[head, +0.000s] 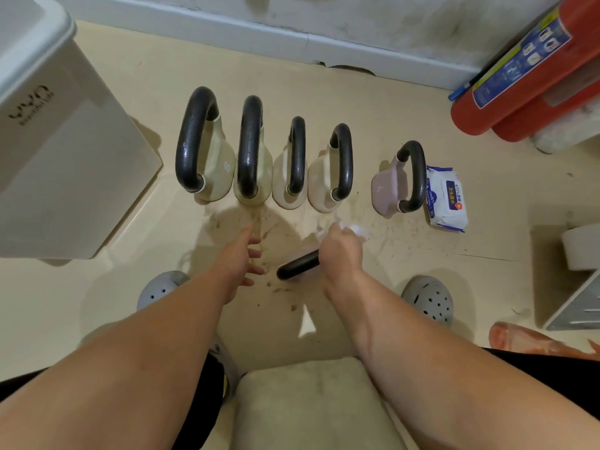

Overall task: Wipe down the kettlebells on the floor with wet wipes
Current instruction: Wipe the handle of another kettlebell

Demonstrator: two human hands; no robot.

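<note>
Black iron fills the right hand [341, 254] here: it is clenched around the dark handle [298, 264] of a kettlebell right in front of the person, knuckles up, wrist bent down, forearm running in from the lower right. A crumpled white wet wipe [355, 229] sticks out beyond the fingers of that same fist, pinched against the grip. What looks like the pale body [308, 404] of that bell sits low in the view between the two forearms, though how it joins the handle is hidden by the arm. Over on the other side, the left hand [240, 258] hangs loose and empty just beside the handle, palm turned inward, fingers spread and slightly curled, not touching anything, the forearm stretched out straight from the lower left. Beyond both hands, five kettlebells stand in a row on the cream floor [406, 254]: two pale green ones [220, 167] on the left, two cream ones [289, 186] in the middle, and a small lilac one [386, 190] set apart to the right. Touching that lilac bell's far side lies the pack of wet wipes [447, 199], flat on the floor. Dark scuffs and grit mark the floor around the gripped handle. Grey clogs [428, 300] flank the arms on each side.
</note>
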